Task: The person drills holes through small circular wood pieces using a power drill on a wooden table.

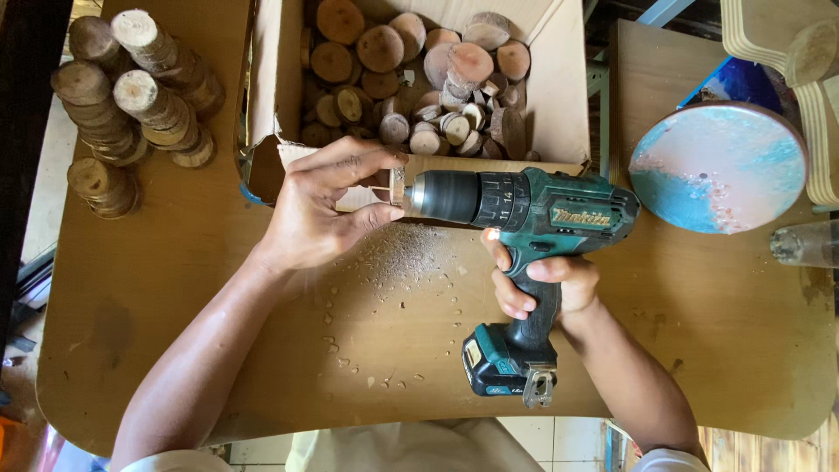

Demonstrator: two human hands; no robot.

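one teal cordless drill (524, 205) lies level above the counter (717, 332), its grip clenched in the right hand (542, 284). the left hand (319, 205) pinches one small wood slice (398, 183) on edge in its fingers (371, 162), flat face touching the drill's nose. one open cardboard box (559, 96) just behind holds too many cut slices to count. five stacks of slices (131, 96) stand at the far left. one round blue-and-pink disc (717, 166) lies at the right, wood chips (393, 262) scattered between the arms.
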